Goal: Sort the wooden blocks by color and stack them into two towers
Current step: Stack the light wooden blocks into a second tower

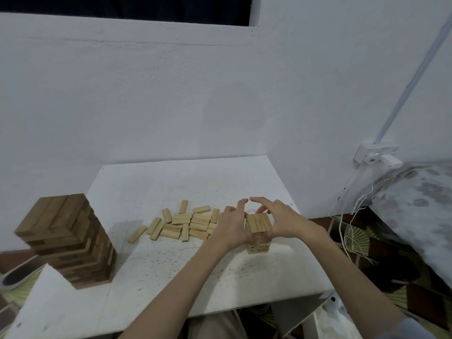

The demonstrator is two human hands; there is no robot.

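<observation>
light tower (258,228) stands between both grips, left grip (231,225) and right grip (281,220) clasping its sides

My left hand (231,225) and right hand (281,220) cup the short light tower (258,232) from either side, fingers arched over its top. Just left of that tower lies a heap of loose light blocks (186,222) on the white bench (171,272). Far left of it stands the tall dark tower (71,241).
</observation>
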